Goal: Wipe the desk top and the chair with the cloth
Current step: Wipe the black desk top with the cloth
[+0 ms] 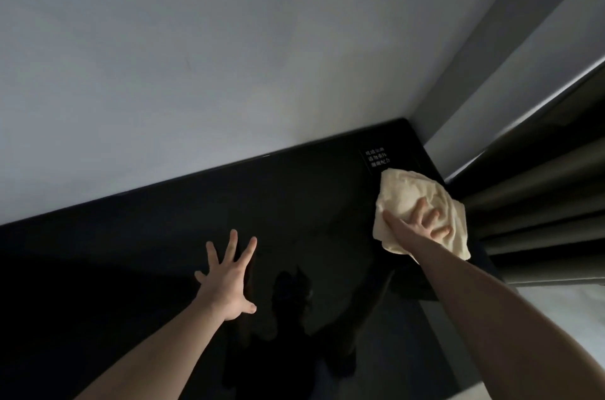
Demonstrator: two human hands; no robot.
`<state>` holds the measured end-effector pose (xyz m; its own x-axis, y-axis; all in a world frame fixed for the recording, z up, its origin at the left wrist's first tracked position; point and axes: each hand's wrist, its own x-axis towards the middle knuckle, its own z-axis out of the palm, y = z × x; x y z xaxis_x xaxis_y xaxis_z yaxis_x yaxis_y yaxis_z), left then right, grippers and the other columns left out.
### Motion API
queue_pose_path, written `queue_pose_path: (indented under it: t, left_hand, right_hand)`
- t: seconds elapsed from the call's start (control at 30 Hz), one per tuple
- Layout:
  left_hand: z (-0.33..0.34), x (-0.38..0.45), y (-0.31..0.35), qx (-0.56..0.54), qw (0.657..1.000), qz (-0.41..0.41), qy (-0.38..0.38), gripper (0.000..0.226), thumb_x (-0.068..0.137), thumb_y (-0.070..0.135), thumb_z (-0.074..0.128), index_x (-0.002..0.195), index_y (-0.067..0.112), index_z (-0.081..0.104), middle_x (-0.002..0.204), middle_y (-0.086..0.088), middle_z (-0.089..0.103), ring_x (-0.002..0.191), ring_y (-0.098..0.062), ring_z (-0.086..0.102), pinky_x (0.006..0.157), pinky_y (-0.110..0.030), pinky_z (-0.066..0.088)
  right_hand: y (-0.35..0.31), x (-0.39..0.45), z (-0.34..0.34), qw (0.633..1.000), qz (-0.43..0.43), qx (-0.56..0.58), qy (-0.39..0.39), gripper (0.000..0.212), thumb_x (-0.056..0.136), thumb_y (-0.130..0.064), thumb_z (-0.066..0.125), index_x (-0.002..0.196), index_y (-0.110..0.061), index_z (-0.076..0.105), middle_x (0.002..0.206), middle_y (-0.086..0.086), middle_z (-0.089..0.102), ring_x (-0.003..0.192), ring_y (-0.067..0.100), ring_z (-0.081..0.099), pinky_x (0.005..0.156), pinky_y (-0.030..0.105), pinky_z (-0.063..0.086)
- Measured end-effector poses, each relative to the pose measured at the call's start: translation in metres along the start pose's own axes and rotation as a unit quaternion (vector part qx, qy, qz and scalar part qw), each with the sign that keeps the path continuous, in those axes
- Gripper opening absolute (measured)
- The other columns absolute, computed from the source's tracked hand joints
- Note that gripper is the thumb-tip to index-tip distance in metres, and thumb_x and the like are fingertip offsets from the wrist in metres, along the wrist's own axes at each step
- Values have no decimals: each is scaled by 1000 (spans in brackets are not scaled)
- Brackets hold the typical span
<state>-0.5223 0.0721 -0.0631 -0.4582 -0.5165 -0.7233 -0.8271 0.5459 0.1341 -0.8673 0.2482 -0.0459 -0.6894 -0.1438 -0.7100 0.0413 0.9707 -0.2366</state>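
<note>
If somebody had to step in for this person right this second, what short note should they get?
Right hand: fingers spread, pressing the cream cloth flat on the black desk top, at its far right corner beside the small printed sign and the curtain.
Left hand: open, fingers splayed, on the desk near the middle, holding nothing.
Done: cannot tell how much of the desk is wiped.
Left: finish the desk top, then the chair, which is out of view.

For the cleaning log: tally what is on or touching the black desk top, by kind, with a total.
Cloths: 1, the cream cloth under the right hand
Hands: 2, the left hand spread flat on the desk top
Printed signs: 1, the sign near the corner
Total: 4
</note>
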Motion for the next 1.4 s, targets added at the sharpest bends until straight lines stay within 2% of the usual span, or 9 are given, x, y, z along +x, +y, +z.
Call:
queue_pose_path:
  t: [0.2, 0.47, 0.6, 0.9, 1.07, 1.27, 1.4]
  left_hand:
    - [-12, 1, 8, 2, 1000, -17, -25, 149, 70, 43, 95, 152, 55, -29, 157, 9, -50, 152, -47, -29, 115, -79, 20]
    - [-24, -7, 8, -4, 999, -9, -43, 149, 71, 39, 95, 151, 58, -28, 153, 12, -54, 151, -46, -31, 115, -80, 19]
    - [-22, -4, 8, -2, 999, -11, -46, 149, 70, 40, 95, 151, 57, -29, 153, 12, -54, 151, -46, -30, 116, -79, 19]
    - [-12, 10, 0, 7, 1000, -14, -26, 154, 65, 46, 97, 144, 61, -36, 151, 14, -57, 151, -48, -31, 113, -81, 21]
    - [-11, 16, -2, 15, 1000, -18, -19, 157, 63, 48, 97, 144, 61, -37, 147, 15, -60, 149, -49, -33, 113, -82, 20]
    - [-10, 12, -3, 21, 1000, -6, -8, 154, 65, 53, 95, 149, 56, -34, 153, 13, -55, 150, -48, -32, 116, -80, 16]
    - [1, -4, -15, 27, 999, 32, 34, 134, 75, 67, 81, 160, 47, -19, 165, 7, -39, 156, -43, -22, 122, -70, 16]
  right_hand:
    - [11, -9, 22, 1000, -1, 2, 7, 107, 86, -90, 41, 159, -50, -27, 172, -10, -32, 157, 38, -32, 116, 83, -6]
    - [51, -62, 76, 999, -21, -2, -40, 116, 82, -93, 43, 154, -50, -37, 166, -9, -44, 152, 37, -42, 113, 83, -12]
    - [44, -48, 63, 999, -9, -16, -29, 120, 77, -97, 43, 154, -51, -36, 164, -10, -46, 152, 38, -42, 112, 85, -11]
    - [7, 37, -11, 999, -1, -36, 38, 120, 74, -101, 41, 160, -49, -24, 171, -8, -35, 155, 40, -36, 112, 84, -13]
    - [2, 55, -11, 997, 2, -39, 64, 121, 72, -102, 40, 160, -48, -24, 172, -6, -34, 155, 41, -35, 113, 85, -11]
    - [3, 36, 9, 997, 1, -51, 64, 121, 74, -100, 40, 161, -46, -25, 174, -4, -30, 158, 40, -29, 113, 85, -10]
    - [4, -6, 52, 996, -25, -75, 50, 120, 78, -96, 44, 161, -45, -25, 174, -4, -29, 158, 40, -27, 116, 82, -9]
